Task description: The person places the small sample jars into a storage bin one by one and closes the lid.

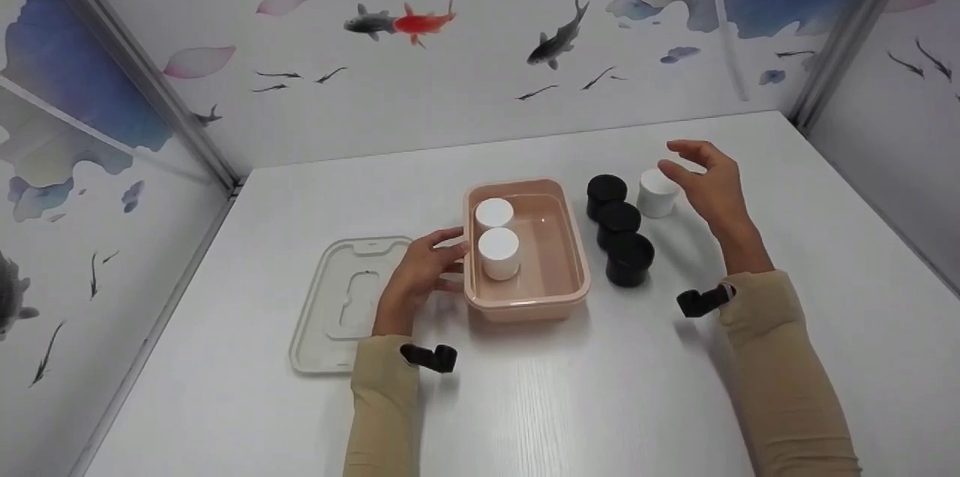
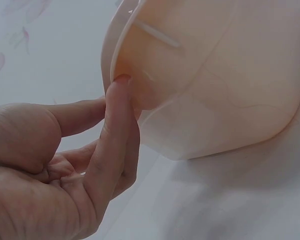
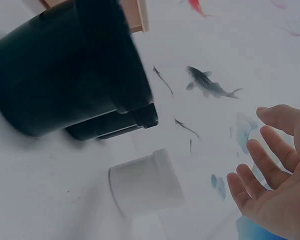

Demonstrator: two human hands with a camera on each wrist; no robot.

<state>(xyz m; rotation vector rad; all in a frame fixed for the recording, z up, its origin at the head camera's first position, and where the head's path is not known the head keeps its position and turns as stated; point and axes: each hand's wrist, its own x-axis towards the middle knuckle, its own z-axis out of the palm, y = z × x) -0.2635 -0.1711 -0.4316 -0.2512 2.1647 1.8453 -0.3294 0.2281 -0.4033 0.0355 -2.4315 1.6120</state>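
Observation:
My left hand (image 1: 424, 271) pinches the left rim of a pink plastic box (image 1: 551, 244); the left wrist view has thumb and fingers on either side of that rim (image 2: 109, 60). Inside the box, two white round jars (image 1: 500, 252) stand upright along its left wall. Over on the right, my right hand (image 1: 712, 184) is raised beside a third white jar (image 1: 657, 196), fingers spread and loosely bent with nothing between them. In the right wrist view a gap separates the hand (image 3: 275, 170) from that white jar (image 3: 146, 182).
Three black jars (image 1: 628, 258) line up just right of the box. A pale, translucent rectangular lid (image 1: 311, 334) lies flat on the white table (image 1: 510, 417), partly under the left forearm. Panels with painted fish (image 1: 424, 23) enclose the table at the back and sides.

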